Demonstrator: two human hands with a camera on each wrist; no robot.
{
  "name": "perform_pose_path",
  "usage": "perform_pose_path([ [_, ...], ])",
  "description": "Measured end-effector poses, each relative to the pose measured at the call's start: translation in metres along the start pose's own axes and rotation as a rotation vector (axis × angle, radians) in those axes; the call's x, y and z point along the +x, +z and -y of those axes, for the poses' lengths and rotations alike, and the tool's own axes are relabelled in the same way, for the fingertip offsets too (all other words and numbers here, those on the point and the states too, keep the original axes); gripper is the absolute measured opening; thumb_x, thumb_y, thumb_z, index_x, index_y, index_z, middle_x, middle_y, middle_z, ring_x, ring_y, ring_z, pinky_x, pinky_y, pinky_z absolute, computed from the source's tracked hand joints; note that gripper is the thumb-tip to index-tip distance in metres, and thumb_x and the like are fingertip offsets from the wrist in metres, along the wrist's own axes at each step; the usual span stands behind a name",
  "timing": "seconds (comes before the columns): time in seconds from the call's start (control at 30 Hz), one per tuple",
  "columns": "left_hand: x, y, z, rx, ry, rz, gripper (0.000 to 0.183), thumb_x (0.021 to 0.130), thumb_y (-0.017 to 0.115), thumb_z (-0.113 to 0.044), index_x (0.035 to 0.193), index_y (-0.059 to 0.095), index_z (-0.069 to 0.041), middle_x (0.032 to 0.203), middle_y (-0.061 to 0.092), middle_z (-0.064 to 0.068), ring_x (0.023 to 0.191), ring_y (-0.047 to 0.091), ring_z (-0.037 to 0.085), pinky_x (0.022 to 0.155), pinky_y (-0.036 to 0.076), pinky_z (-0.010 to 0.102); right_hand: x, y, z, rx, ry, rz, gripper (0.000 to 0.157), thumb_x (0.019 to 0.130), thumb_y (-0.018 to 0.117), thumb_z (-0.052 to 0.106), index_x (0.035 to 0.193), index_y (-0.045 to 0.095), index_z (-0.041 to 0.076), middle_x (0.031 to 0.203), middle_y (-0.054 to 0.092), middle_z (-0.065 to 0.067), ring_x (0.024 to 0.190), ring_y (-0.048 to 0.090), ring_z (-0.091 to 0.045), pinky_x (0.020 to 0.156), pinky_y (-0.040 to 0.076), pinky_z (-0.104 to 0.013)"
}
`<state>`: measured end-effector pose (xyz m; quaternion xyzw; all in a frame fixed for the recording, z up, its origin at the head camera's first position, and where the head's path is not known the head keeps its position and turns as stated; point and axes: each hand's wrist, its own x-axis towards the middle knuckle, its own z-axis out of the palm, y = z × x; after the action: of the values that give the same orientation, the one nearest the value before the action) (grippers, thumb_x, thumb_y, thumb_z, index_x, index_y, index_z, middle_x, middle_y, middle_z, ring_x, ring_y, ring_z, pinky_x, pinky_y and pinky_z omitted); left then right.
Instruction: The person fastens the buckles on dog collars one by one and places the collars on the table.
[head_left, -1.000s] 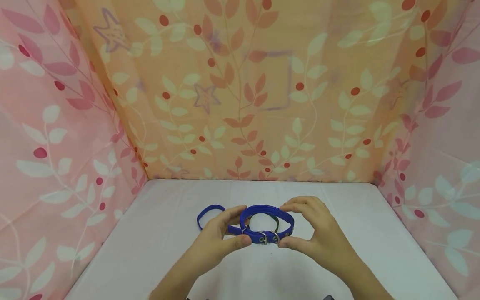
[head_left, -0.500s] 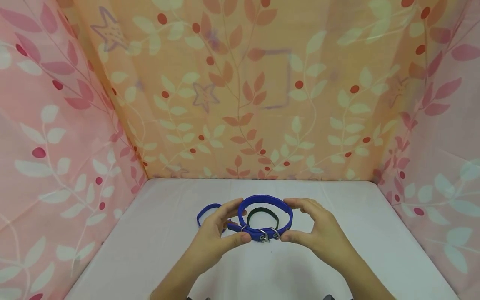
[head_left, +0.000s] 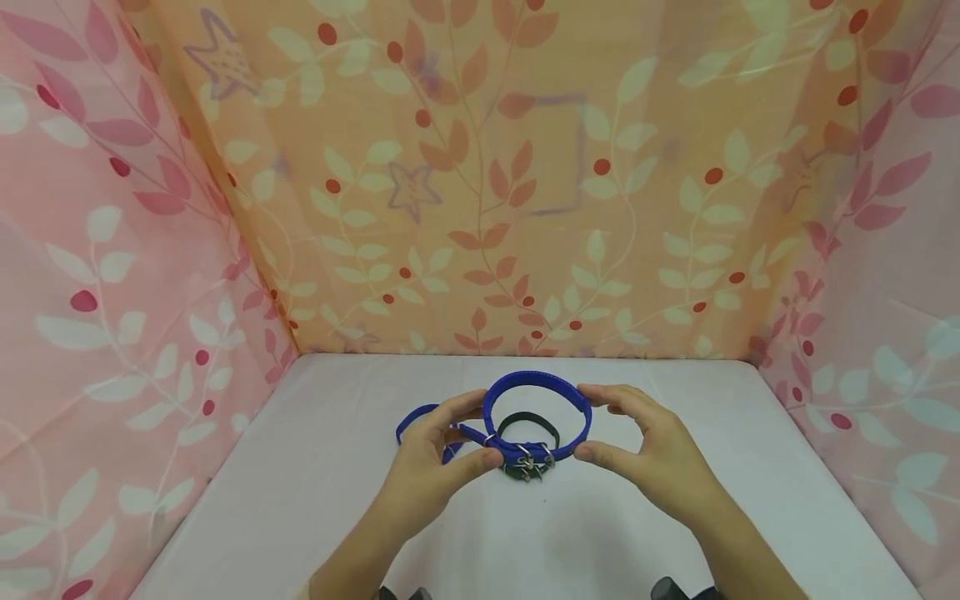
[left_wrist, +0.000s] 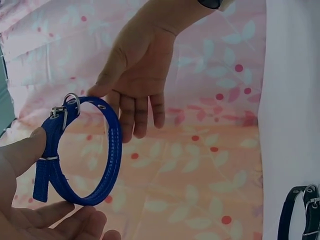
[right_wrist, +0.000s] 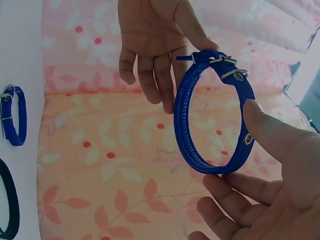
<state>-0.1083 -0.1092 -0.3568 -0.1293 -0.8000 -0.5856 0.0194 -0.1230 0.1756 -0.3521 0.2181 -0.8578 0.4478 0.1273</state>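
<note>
A blue buckled pet collar (head_left: 536, 378) is raised over the white table, its loop facing me. My left hand (head_left: 429, 462) pinches its left side between thumb and fingers, near the strap's free end. At the opposite side my right hand (head_left: 663, 446) holds the band in the same way. The metal buckle and D-ring (right_wrist: 235, 75) show clearly in the right wrist view, along with an eyelet near the right thumb. Through the loop I see a dark green collar (head_left: 529, 417) lying on the table. Another blue collar (head_left: 415, 413) lies behind my left hand, partly hidden by it.
The white table (head_left: 285, 492) reaches to a back wall of orange leaf-patterned cloth (head_left: 480, 183). Pink patterned cloth hangs on the left side (head_left: 97, 350) and on the right side (head_left: 885, 333).
Both hands have lifted the blue collar a little and tilted it so its loop opens more toward me. More of the dark green collar shows now, including metal parts below the raised band.
</note>
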Motion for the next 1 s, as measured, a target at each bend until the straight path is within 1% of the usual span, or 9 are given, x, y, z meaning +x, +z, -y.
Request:
perform_pose_path([
  [0.17, 0.005, 0.010, 0.008, 0.015, -0.002, 0.006, 0.062, 0.084, 0.082, -0.042, 0.141, 0.057, -0.035, 0.132, 0.063, -0.011, 0.125, 0.056, 0.015, 0.102, 0.051, 0.038, 0.001, -0.004, -0.011, -0.013, 0.011, 0.007, 0.059, 0.082, 0.087, 0.034, 0.136, 0.064, 0.026, 0.127, 0.068, 0.008, 0.119, 0.057, -0.023, 0.100, 0.042, -0.061],
  [0.27, 0.008, 0.018, 0.014, 0.019, -0.016, 0.021, 0.063, 0.084, 0.082, -0.047, 0.140, 0.057, -0.036, 0.132, 0.063, -0.009, 0.122, 0.057, 0.019, 0.097, 0.053, 0.038, 0.000, -0.006, -0.023, -0.015, 0.035, 0.006, 0.059, 0.082, 0.088, 0.034, 0.136, 0.064, 0.026, 0.126, 0.068, 0.008, 0.118, 0.056, -0.022, 0.099, 0.042, -0.059],
  [0.33, 0.012, 0.023, 0.017, 0.018, -0.019, 0.027, 0.063, 0.083, 0.083, -0.048, 0.140, 0.057, -0.037, 0.132, 0.063, -0.008, 0.119, 0.058, 0.022, 0.093, 0.054, 0.037, -0.001, -0.007, -0.030, -0.015, 0.048, 0.004, 0.059, 0.083, 0.087, 0.034, 0.136, 0.064, 0.026, 0.126, 0.069, 0.007, 0.118, 0.056, -0.024, 0.098, 0.042, -0.061],
  [0.43, 0.019, 0.033, 0.021, 0.024, -0.005, 0.037, 0.063, 0.083, 0.083, -0.047, 0.140, 0.058, -0.037, 0.132, 0.063, -0.008, 0.121, 0.058, 0.020, 0.094, 0.054, 0.036, -0.004, -0.011, -0.042, -0.018, 0.065, 0.002, 0.059, 0.084, 0.086, 0.034, 0.137, 0.063, 0.026, 0.127, 0.069, 0.005, 0.118, 0.056, -0.026, 0.097, 0.042, -0.065],
  [0.53, 0.027, 0.043, 0.025, 0.049, 0.019, 0.048, 0.062, 0.084, 0.083, -0.046, 0.140, 0.059, -0.035, 0.129, 0.064, -0.010, 0.119, 0.058, 0.015, 0.096, 0.052, 0.035, -0.007, -0.015, -0.054, -0.021, 0.078, -0.001, 0.058, 0.085, 0.086, 0.033, 0.138, 0.062, 0.028, 0.128, 0.069, 0.003, 0.119, 0.055, -0.025, 0.097, 0.042, -0.066],
  [0.67, 0.037, 0.058, 0.031, 0.090, 0.057, 0.055, 0.064, 0.083, 0.083, -0.047, 0.141, 0.058, -0.033, 0.127, 0.065, -0.011, 0.117, 0.058, 0.015, 0.095, 0.051, 0.034, -0.012, -0.020, -0.070, -0.042, 0.076, -0.003, 0.058, 0.086, 0.084, 0.032, 0.139, 0.061, 0.029, 0.129, 0.068, 0.003, 0.119, 0.055, -0.016, 0.098, 0.043, -0.059],
  [0.77, 0.046, 0.069, 0.038, 0.109, 0.079, 0.060, 0.066, 0.083, 0.084, -0.044, 0.142, 0.058, -0.030, 0.129, 0.064, -0.011, 0.119, 0.058, 0.015, 0.095, 0.051, 0.032, -0.015, -0.022, -0.082, -0.057, 0.081, 0.000, 0.058, 0.087, 0.084, 0.032, 0.140, 0.061, 0.027, 0.130, 0.068, 0.003, 0.119, 0.056, -0.014, 0.098, 0.043, -0.054],
  [0.93, 0.058, 0.089, 0.049, 0.126, 0.052, 0.078, 0.065, 0.083, 0.086, -0.039, 0.142, 0.059, -0.027, 0.129, 0.064, -0.008, 0.116, 0.057, 0.011, 0.094, 0.052, 0.029, -0.021, -0.025, -0.102, -0.060, 0.139, 0.012, 0.060, 0.087, 0.083, 0.033, 0.142, 0.059, 0.023, 0.134, 0.067, -0.006, 0.122, 0.056, -0.030, 0.091, 0.049, -0.058],
  [1.0, 0.062, 0.098, 0.054, 0.135, 0.040, 0.087, 0.066, 0.083, 0.086, -0.037, 0.142, 0.059, -0.027, 0.130, 0.064, -0.006, 0.115, 0.057, 0.010, 0.093, 0.052, 0.028, -0.023, -0.026, -0.111, -0.056, 0.152, 0.009, 0.061, 0.088, 0.083, 0.032, 0.143, 0.058, 0.020, 0.136, 0.065, -0.009, 0.122, 0.056, -0.035, 0.089, 0.052, -0.056],
])
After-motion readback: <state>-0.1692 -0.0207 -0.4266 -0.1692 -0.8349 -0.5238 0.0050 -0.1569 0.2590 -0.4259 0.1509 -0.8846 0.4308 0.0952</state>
